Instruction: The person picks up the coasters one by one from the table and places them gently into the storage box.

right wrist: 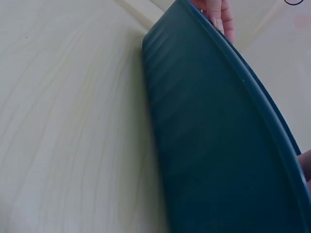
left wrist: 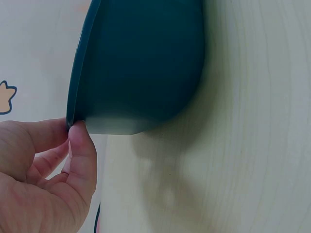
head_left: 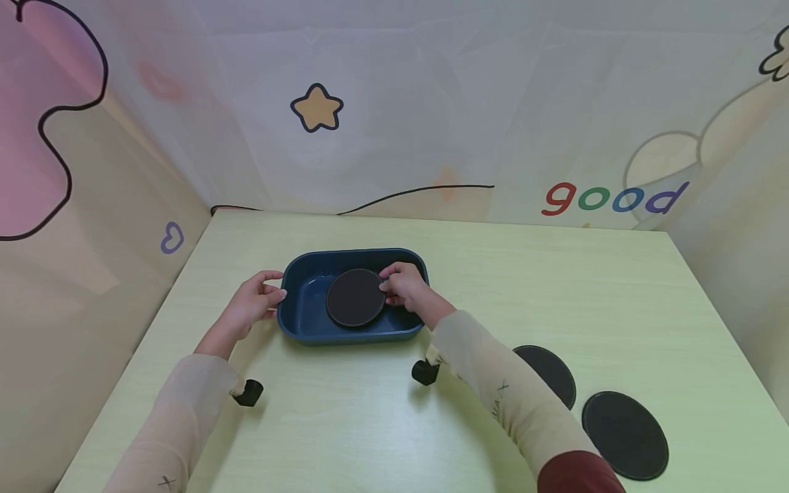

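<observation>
A dark blue rectangular tray [head_left: 351,338] with rounded corners lies on the table, long side toward me. My left hand [head_left: 251,301] pinches its left rim between thumb and fingers, and the left wrist view shows this grip on the tray wall [left wrist: 141,63] up close. Over the right end reaches my right hand [head_left: 408,287], pinching the right edge of a round black coaster [head_left: 354,299] inside the tray. In the right wrist view the tray's outer side [right wrist: 214,121] hides most of that hand and the whole coaster.
Two more round black items lie at the right front of the table: one coaster [head_left: 551,373] partly under my right forearm, another coaster [head_left: 629,438] nearer the edge. A printed cloth wall [head_left: 401,109] stands behind the table [head_left: 345,424] and along its sides.
</observation>
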A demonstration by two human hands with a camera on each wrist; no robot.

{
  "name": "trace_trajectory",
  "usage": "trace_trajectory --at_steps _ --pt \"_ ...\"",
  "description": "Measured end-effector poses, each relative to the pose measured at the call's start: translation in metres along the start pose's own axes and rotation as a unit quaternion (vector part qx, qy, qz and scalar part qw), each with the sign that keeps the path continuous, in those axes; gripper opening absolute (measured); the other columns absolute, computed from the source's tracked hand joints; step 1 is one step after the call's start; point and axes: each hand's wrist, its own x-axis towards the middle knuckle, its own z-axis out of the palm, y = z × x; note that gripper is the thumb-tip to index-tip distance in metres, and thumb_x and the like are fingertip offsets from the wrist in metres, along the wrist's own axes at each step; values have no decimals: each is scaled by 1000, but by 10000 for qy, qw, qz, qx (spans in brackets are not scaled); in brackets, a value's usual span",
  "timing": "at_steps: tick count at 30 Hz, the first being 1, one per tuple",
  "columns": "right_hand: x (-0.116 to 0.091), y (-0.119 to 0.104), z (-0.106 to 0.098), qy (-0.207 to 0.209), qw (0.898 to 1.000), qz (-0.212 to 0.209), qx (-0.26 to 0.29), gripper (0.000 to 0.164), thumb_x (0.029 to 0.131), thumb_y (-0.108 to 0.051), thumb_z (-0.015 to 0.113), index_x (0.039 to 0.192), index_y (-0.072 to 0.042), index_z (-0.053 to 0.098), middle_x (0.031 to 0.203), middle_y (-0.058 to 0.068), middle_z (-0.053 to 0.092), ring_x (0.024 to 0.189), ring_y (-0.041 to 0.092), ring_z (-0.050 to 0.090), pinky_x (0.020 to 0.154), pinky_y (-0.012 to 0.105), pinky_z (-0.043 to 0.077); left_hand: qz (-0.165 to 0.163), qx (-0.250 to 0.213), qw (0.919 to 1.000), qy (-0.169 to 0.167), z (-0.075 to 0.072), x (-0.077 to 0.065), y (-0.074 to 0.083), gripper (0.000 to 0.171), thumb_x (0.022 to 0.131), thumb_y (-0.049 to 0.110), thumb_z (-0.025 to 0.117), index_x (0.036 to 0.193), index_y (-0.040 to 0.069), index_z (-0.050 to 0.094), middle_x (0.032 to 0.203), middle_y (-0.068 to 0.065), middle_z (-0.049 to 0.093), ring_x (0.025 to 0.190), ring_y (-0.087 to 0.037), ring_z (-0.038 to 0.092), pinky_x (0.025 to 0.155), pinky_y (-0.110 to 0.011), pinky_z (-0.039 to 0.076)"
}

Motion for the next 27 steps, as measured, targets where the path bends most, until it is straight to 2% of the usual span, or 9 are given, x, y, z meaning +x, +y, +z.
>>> trace_trajectory --at_steps 8,20,27 --pt "0 1 1 213 9992 45 -342 19 78 9 54 93 -3 53 71 5 47 50 15 44 46 24 43 -14 25 10000 13 0 0 1 43 92 11 45 132 4 32 99 -15 49 78 -16 58 63 -22 48" --pt "5 2 3 321 9944 50 -1003 18 78 6 56 95 -2 56 83 10 52 53 16 46 46 23 45 -63 43 10000 11 1 0 1 43 92 12 46 132 5 32 98 -13 48 80 -17 57 63 -22 48" --pt "2 1 3 389 9911 -90 -1266 20 75 4 62 94 -3 57 80 6 49 54 14 47 44 23 44 -43 72 10000 3 0 1 0 43 92 11 46 132 5 31 95 -10 48 78 -16 57 64 -23 48"
